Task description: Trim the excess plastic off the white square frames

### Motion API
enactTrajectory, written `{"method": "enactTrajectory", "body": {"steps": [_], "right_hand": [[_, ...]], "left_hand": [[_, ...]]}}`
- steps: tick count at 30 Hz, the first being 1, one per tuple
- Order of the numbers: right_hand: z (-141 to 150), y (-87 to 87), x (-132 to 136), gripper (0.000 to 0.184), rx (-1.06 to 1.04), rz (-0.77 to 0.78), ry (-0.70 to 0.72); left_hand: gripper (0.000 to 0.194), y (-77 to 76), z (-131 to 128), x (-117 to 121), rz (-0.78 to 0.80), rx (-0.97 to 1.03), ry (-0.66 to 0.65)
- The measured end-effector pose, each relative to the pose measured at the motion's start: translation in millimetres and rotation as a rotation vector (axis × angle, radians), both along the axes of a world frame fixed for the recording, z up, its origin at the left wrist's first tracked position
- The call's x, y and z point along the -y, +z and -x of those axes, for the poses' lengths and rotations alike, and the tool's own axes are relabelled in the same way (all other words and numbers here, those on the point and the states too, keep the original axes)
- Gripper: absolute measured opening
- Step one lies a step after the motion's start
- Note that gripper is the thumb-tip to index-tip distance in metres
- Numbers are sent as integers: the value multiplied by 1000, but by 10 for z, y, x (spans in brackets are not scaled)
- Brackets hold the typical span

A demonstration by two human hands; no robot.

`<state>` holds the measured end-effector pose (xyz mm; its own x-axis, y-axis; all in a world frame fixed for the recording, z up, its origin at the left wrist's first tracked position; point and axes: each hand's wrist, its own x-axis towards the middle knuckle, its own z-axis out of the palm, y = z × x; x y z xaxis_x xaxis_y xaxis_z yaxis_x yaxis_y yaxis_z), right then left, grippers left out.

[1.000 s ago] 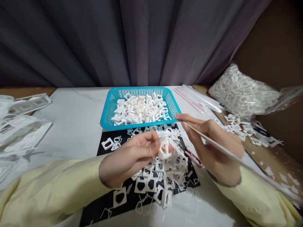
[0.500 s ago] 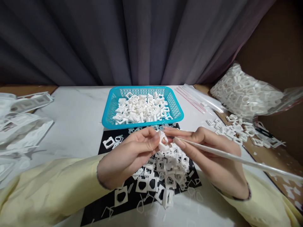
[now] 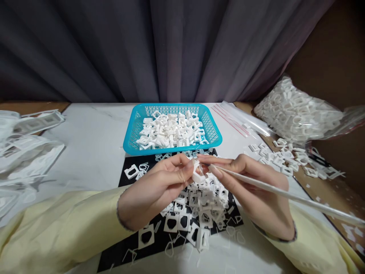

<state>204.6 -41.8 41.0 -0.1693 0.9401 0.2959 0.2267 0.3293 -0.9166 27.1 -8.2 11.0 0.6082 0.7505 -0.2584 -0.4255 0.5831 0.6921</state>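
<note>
My left hand [image 3: 155, 190] pinches a small white plastic frame piece [image 3: 197, 173] between thumb and fingers, just above a heap of like white pieces [image 3: 201, 207] on a black mat [image 3: 129, 243]. My right hand [image 3: 255, 192] touches the same piece with its fingertips and grips a long thin white stick [image 3: 285, 194] that runs off toward the lower right. Both sleeves are pale yellow.
A turquoise basket [image 3: 213, 131] with several white pieces stands behind the mat. A clear bag full of pieces [image 3: 296, 112] lies at the right, loose pieces [image 3: 285, 158] before it. Flat clear bags [image 3: 25, 152] lie at the left. A dark curtain hangs behind the white table.
My right hand has come in from the right and down until its fingertips meet the piece in my left hand. The stick's tip has swung toward the piece.
</note>
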Motion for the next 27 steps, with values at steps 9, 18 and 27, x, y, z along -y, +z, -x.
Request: {"method": "enactTrajectory", "body": {"steps": [9,18,27], "right_hand": [[-3,-17,-2,12,85,-57,-32],[-48,-181,11,17,347,-387,-29],[-103,-369,-84,15,478,-473,3]], "left_hand": [[7,18,-3,16,0,-21,0],[12,23,-1,8,35,-46,-54],[16,0,-20,30,58,-78,-140]]}}
